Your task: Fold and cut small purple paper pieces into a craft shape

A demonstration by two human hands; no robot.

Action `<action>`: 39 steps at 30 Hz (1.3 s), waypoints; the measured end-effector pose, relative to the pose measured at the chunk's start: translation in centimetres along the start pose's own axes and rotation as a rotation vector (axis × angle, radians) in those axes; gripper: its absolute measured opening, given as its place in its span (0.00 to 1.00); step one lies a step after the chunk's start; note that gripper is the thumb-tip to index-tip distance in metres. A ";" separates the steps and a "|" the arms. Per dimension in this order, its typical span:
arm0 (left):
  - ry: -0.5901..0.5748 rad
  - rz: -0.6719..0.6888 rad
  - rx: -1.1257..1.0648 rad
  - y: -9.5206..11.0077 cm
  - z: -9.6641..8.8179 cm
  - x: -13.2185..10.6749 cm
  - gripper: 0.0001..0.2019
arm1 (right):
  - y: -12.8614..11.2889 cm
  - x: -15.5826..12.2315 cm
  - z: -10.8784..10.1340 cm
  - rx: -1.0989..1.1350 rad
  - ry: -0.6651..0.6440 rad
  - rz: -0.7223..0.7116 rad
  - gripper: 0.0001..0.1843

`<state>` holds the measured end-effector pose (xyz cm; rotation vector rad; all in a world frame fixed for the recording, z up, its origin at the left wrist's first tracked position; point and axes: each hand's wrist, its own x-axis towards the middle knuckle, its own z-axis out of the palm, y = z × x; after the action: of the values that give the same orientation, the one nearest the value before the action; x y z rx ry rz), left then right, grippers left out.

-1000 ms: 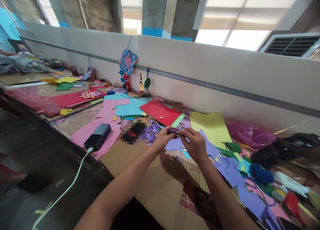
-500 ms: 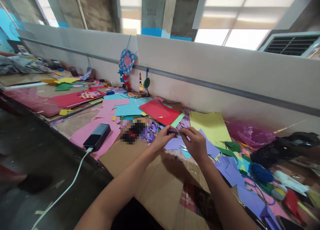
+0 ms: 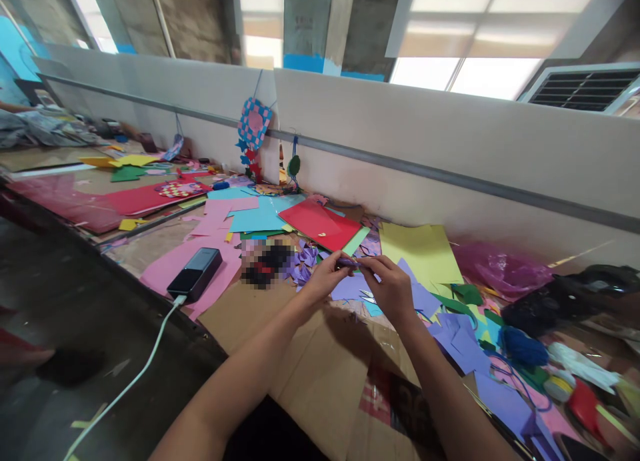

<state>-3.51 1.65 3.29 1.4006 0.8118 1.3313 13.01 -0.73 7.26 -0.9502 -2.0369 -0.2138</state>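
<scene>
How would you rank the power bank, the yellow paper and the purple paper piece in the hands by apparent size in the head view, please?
1. Yellow paper
2. Power bank
3. Purple paper piece, judged by its visible part only, since the left hand and right hand partly hide it

Cardboard (image 3: 310, 367) is up front on the desk (image 3: 143, 251), with the hands (image 3: 330, 274) above loose sheets (image 3: 345, 287) just behind it. Power bank (image 3: 195, 274) sits off to the left on another sheet (image 3: 156, 275), cable (image 3: 153, 364) running down past the desk edge. Yarn (image 3: 523, 347) is over on the right, a plastic bag (image 3: 500, 269) behind it near the partition (image 3: 400, 127). Ornaments (image 3: 255, 122) hang on that, left of the bag.
</scene>
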 end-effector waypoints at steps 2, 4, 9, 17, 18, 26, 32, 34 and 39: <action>-0.001 -0.010 -0.006 0.0 0.0 0.0 0.06 | 0.0 0.0 0.1 -0.019 0.006 -0.012 0.10; -0.008 -0.026 -0.020 0.0 0.1 0.0 0.06 | -0.1 -0.1 0.2 -0.044 0.021 -0.023 0.10; -0.019 -0.044 -0.084 0.2 0.4 -0.1 0.10 | -0.4 0.0 0.1 -0.063 0.068 -0.021 0.09; 0.013 -0.148 -0.194 1.9 0.5 -0.5 0.19 | -0.8 0.1 0.1 -0.084 0.023 -0.047 0.09; 0.020 -0.155 -0.194 2.0 0.5 -0.5 0.18 | -0.8 0.1 0.1 -0.077 0.016 -0.041 0.10; 0.035 -0.161 -0.215 2.1 0.5 -0.6 0.08 | -0.8 -0.1 0.4 -0.066 0.026 -0.011 0.10; 0.041 -0.137 -0.220 1.9 0.6 -0.5 0.09 | -0.8 0.0 0.3 -0.060 0.020 -0.016 0.09; 0.045 -0.132 -0.223 1.8 0.6 -0.5 0.09 | -0.8 0.0 0.3 -0.051 0.022 -0.022 0.09; 0.045 -0.143 -0.219 1.7 0.5 -0.4 0.08 | -0.8 0.0 0.4 -0.039 0.014 -0.019 0.09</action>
<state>-3.33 0.68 4.84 1.1249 0.7567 1.3020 12.18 -1.13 7.15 -0.9515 -2.0361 -0.2706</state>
